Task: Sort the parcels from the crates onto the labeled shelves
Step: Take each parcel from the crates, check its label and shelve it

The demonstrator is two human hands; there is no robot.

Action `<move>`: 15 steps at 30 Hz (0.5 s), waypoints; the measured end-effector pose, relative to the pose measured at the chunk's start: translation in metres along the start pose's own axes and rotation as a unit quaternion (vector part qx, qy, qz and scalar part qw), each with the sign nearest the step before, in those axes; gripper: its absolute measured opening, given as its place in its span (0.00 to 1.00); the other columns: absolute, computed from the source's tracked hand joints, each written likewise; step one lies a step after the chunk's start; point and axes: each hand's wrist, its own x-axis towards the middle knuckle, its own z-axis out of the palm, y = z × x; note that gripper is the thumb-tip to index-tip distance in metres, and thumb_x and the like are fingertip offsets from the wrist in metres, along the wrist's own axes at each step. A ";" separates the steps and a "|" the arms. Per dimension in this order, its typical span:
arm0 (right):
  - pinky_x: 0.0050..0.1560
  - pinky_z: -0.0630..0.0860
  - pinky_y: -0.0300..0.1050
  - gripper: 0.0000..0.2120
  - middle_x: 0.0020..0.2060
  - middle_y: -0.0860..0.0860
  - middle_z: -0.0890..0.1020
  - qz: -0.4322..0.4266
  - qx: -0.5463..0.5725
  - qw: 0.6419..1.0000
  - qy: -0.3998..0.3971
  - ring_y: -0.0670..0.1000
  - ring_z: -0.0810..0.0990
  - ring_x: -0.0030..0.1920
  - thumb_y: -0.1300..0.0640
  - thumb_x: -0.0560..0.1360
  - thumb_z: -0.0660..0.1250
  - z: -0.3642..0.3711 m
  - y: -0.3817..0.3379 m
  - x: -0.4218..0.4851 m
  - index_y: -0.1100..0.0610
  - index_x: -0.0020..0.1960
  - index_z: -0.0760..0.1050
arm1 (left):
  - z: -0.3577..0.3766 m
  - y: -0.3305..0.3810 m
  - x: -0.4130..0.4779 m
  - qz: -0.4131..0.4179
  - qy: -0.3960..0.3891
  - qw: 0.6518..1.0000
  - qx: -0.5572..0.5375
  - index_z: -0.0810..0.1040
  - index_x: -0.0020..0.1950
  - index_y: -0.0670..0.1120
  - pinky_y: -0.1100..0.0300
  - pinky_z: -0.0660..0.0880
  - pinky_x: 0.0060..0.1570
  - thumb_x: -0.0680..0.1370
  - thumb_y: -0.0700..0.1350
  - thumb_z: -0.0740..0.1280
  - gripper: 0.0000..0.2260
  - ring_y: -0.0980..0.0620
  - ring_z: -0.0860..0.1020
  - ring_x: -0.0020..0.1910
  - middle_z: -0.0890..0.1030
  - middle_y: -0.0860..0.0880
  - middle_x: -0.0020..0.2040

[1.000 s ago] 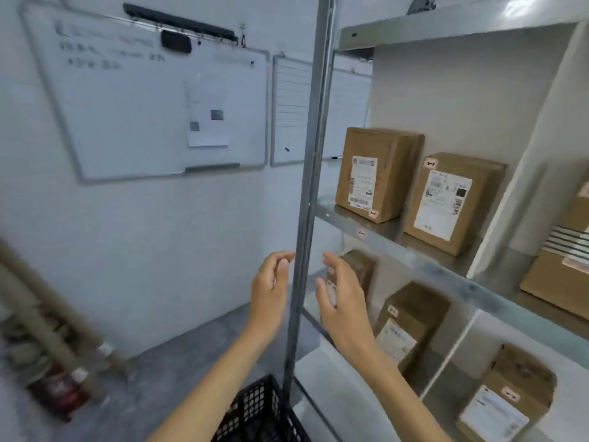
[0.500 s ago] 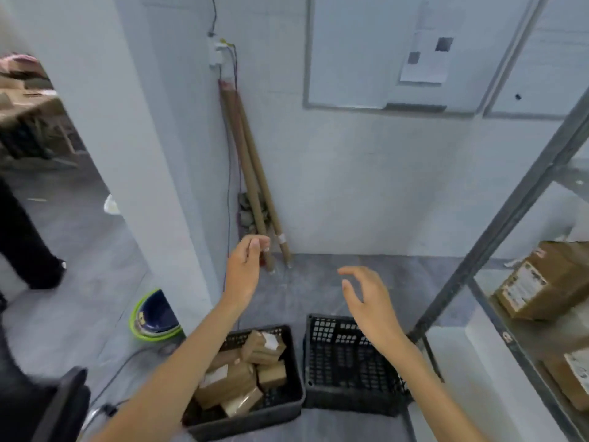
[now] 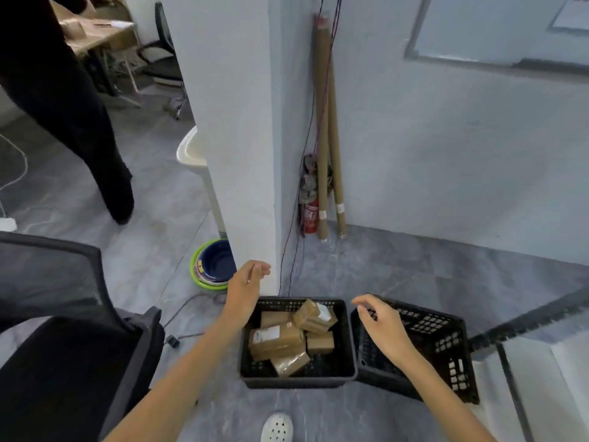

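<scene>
Grey tiled floor fills my head view. A white pillar stands at twelve o'clock, and cardboard tubes lean in the corner just right of it, likely parked there to keep the walkway free. At six o'clock sits a black crate with the parcels heaped loosely inside, so the goods are all down there and none is in hand. One small parcel lies tilted on top of the heap. I judge it the easiest first pick, since nothing pins it.

Touching that crate at five o'clock is a second crate, tipped at an angle, with nothing in it that I can see.

My left hand hovers at seven o'clock over the full crate's far-left corner, fingers loosely curled and holding nothing. My right hand hangs at five o'clock between the two crates, fingers relaxed and also holding nothing. Spread like this, they bracket the heap, ready to reach down. The shelf frame waits at four o'clock.
</scene>
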 end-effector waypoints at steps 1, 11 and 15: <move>0.55 0.68 0.35 0.09 0.52 0.46 0.80 0.019 0.016 1.000 -0.008 0.46 0.76 0.57 0.60 0.80 0.60 0.010 0.001 0.006 0.55 0.55 0.78 | -0.006 -0.010 0.005 -0.022 -0.003 1.000 -0.005 0.77 0.47 0.44 0.47 0.74 0.48 0.82 0.41 0.56 0.11 0.46 0.77 0.43 0.78 0.50 0.42; 0.54 0.69 0.42 0.11 0.47 0.46 0.80 0.196 0.103 0.973 -0.068 0.47 0.76 0.53 0.57 0.80 0.58 0.086 0.035 0.059 0.48 0.46 0.77 | -0.041 -0.089 0.025 -0.116 -0.027 0.991 0.054 0.77 0.44 0.43 0.72 0.69 0.45 0.81 0.39 0.57 0.11 0.52 0.76 0.46 0.79 0.49 0.44; 0.52 0.69 0.45 0.11 0.46 0.50 0.81 0.267 0.133 0.951 -0.078 0.50 0.77 0.52 0.55 0.80 0.57 0.111 0.059 0.086 0.50 0.46 0.78 | -0.033 -0.121 0.035 -0.152 -0.034 0.985 0.079 0.77 0.48 0.42 0.62 0.68 0.47 0.81 0.38 0.57 0.10 0.51 0.75 0.47 0.79 0.48 0.45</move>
